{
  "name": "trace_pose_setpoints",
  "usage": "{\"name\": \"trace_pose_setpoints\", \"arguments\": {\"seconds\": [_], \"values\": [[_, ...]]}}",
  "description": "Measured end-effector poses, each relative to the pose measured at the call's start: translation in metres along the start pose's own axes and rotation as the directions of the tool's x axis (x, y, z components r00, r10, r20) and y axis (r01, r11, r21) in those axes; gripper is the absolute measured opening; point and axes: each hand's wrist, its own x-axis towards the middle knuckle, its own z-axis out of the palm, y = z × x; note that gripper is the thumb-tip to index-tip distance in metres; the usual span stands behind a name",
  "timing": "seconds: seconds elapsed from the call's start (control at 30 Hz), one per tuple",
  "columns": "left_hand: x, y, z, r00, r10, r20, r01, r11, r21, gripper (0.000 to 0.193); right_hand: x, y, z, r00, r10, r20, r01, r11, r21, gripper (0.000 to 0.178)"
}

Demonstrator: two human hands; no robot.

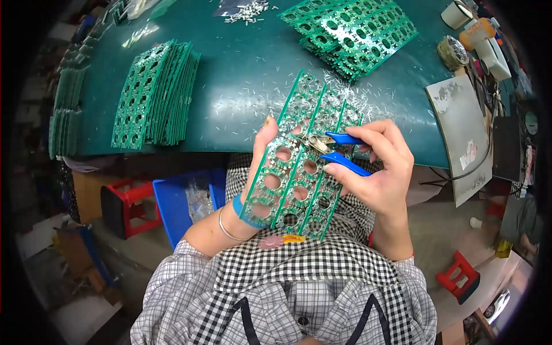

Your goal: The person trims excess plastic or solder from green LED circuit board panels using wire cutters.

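Note:
A green circuit board panel [291, 172] with rows of round holes rests tilted over my lap, its far end above the table edge. My left hand [263, 144] holds it from beneath; the thumb shows at the panel's left edge, and the other fingers are mostly hidden behind it. In my right hand [382, 164] is a pair of blue-handled cutting pliers [339, 150], handles spread between thumb and fingers. The metal jaws lie over the middle of the panel, close to its small parts. Whether the jaws touch a lead, I cannot tell.
On the green table [230, 75] stands an upright row of board panels [155, 95] at left. More panels [356, 34] are piled at the far right. Clipped bits [368, 98] litter the surface. A grey board [460, 138] leans at right; a blue bin [172, 207] sits below left.

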Motion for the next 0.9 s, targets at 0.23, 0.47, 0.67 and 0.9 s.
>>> {"name": "trace_pose_setpoints", "arguments": {"seconds": [0.23,0.47,0.67,0.9], "values": [[0.005,-0.007,-0.008,1.0,-0.004,-0.028,0.004,1.0,0.007,0.074,-0.005,0.002,0.002,0.997,0.077,0.008,-0.077,0.997,0.015,0.05],[0.004,-0.003,-0.01,0.994,-0.015,0.11,0.027,0.994,-0.107,0.076,-0.005,0.005,0.001,0.997,0.074,-0.011,-0.073,0.993,0.096,0.049],[0.009,-0.01,-0.007,0.998,0.045,-0.051,-0.045,0.999,0.007,0.075,-0.004,-0.004,0.006,1.0,-0.001,0.008,0.0,0.996,0.09,0.053],[0.006,-0.008,-0.003,0.998,0.045,0.038,-0.043,0.998,-0.048,0.077,-0.004,-0.002,0.008,1.0,0.006,0.013,-0.007,0.998,0.057,0.051]]}}
